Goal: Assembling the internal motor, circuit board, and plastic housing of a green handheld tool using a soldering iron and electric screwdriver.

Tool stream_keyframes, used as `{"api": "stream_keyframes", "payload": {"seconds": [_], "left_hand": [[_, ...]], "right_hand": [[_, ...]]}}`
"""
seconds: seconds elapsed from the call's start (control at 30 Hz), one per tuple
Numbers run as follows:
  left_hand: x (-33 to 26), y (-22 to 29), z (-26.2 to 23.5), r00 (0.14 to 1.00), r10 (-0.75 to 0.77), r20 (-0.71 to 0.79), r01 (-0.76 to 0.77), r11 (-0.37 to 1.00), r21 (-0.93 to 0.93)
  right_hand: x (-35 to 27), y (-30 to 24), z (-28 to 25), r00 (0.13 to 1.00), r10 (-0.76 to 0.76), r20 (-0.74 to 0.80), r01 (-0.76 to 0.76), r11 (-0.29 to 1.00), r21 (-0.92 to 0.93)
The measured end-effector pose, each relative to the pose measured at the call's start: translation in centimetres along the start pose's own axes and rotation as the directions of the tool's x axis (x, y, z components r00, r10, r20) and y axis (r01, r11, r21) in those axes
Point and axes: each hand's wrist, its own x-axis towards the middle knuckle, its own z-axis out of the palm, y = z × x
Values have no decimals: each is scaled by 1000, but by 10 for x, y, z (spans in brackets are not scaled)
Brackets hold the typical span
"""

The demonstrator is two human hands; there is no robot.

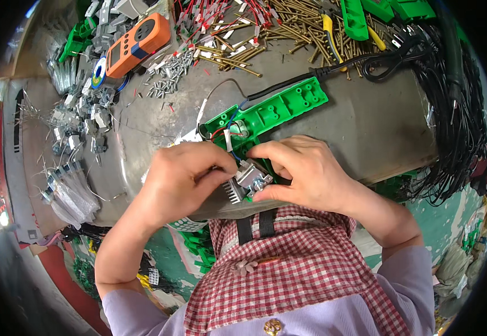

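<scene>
A green plastic housing (280,106) lies on the metal table (367,123), with red, blue and white wires inside and a black cable (288,83) leaving its far end. At its near end, both hands work on a small finned metal heat sink with a part bolted to it (243,183). My left hand (179,179) grips the heat sink from the left. My right hand (302,168) pinches it from the right, fingertips on top of the metal part.
An orange multimeter (137,43) lies at the back left, beside small metal parts (168,70). Brass rods (288,28) and red-tagged pieces fill the back. Green tools (378,11) and black cable bundles (456,140) sit at right. Bagged parts (72,193) lie left.
</scene>
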Motion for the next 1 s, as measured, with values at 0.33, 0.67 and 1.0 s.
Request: {"api": "stream_keyframes", "payload": {"seconds": [0.33,0.67,1.0], "left_hand": [[1,9,5,936,-236,-262,150,938,-312],[-3,9,11,968,-150,-200,155,988,14],[14,19,-3,946,-325,-12,322,942,-97]], "right_hand": [[-1,1,2,1000,-3,-12,3,1000,4],[-1,4,1,999,-14,-35,15,1000,10],[-1,5,2,1000,-27,-15,27,1000,-1]]}}
